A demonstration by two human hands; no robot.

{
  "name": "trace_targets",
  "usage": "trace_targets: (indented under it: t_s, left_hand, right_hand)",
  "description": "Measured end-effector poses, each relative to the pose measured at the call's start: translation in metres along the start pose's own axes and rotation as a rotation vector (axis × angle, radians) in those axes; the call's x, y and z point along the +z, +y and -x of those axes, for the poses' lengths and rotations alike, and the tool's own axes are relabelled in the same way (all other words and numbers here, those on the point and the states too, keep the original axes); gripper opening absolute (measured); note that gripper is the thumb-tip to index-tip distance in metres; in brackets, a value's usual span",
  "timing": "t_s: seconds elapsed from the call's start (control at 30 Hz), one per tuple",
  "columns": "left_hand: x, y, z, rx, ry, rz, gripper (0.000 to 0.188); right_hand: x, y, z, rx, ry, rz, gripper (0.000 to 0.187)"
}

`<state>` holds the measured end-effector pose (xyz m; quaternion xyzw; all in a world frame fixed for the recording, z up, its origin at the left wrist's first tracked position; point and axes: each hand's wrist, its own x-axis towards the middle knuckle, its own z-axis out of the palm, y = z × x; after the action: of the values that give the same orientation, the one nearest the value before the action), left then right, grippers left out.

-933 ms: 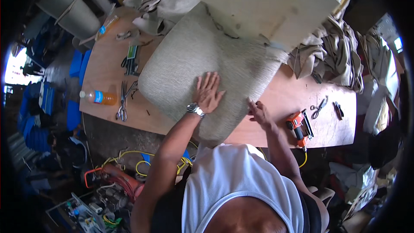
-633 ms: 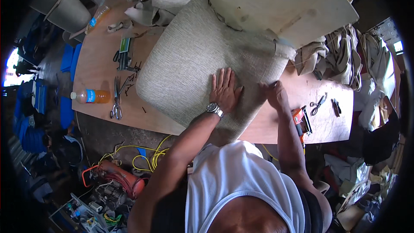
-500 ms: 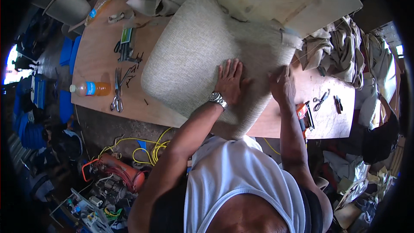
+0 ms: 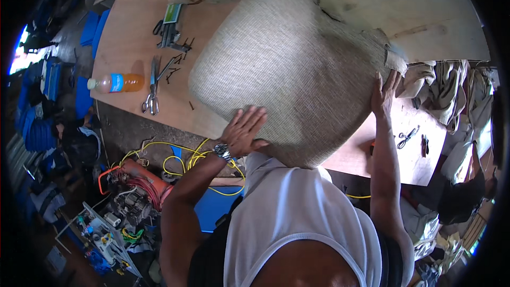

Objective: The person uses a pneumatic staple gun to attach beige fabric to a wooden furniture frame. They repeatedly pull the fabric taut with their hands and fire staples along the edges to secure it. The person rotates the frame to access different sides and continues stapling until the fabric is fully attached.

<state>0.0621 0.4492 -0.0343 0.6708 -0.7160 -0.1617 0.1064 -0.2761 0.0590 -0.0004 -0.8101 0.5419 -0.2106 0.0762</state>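
Observation:
A large upholstered piece (image 4: 276, 69) in grey-beige woven fabric lies across the table and reaches its front edge against my white top. My left hand (image 4: 244, 130), wearing a metal wristwatch, is at the near left edge of the piece, fingers stretched out and palm toward the fabric. At the right edge, my right hand (image 4: 384, 95) has its fingers extended along the side, close to a loose fabric flap (image 4: 395, 60) at the far right corner. Neither hand is wrapped round anything.
On the table (image 4: 119, 53) are large scissors (image 4: 152, 87), an orange-liquid bottle (image 4: 118, 83), several dark bolts or nails (image 4: 174, 69) and a stapler-like tool (image 4: 169, 33). Smaller scissors (image 4: 408, 137) lie right. A board (image 4: 398, 10) stands behind. Below sit a red compressor (image 4: 141, 180) and yellow hose (image 4: 186, 166).
My left hand has slid from the middle of the fabric to its near left edge. My right hand has moved farther up the right side, its fingers straightened. The view has shifted.

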Motion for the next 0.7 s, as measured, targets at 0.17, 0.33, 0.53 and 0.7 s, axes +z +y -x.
trace_targets:
  t_s: [0.17, 0.33, 0.53, 0.7]
  left_hand:
    - [-0.009, 0.038, -0.069, 0.038, -0.096, -0.03, 0.087]
    - [-0.033, 0.044, -0.148, 0.071, -0.132, -0.062, 0.082]
    - [-0.033, 0.038, -0.268, 0.14, -0.04, -0.077, 0.072]
    - [-0.042, 0.029, -0.316, 0.239, 0.002, -0.062, 0.063]
  right_hand:
    - [-0.005, -0.043, 0.007, 0.091, 0.062, -0.233, 0.084]
    - [-0.004, -0.062, 0.018, 0.108, 0.15, -0.435, 0.08]
    - [-0.005, -0.07, 0.022, 0.132, 0.153, -0.397, 0.084]
    - [-0.01, -0.078, 0.018, 0.079, 0.202, -0.046, 0.069]
